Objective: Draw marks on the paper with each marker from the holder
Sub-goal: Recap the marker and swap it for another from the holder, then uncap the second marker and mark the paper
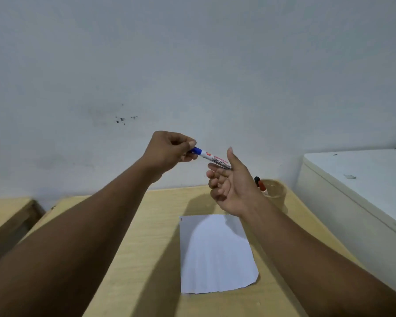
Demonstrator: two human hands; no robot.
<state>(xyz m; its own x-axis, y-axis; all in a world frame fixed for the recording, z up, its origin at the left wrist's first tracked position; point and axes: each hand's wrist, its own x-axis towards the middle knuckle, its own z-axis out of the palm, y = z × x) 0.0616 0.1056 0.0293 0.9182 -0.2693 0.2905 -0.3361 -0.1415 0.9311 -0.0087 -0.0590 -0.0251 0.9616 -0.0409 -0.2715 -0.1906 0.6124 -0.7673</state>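
A white board marker with a blue cap (212, 157) is held up in the air in front of the wall. My left hand (169, 152) pinches its blue cap end. My right hand (230, 183) has the white barrel lying against its fingers, thumb raised and fingers loosely curled. Below the hands a blank white sheet of paper (215, 255) lies on the wooden desk (146, 236). A clear glass holder (274, 187) stands at the desk's far right corner, with a red marker with a black end (260, 183) leaning in it, partly hidden by my right hand.
A white cabinet (364, 179) stands right of the desk, its top a little higher. A second wooden desk (7, 213) sits at the left, with a gap between. The pale wall (192, 65) rises just behind the desk.
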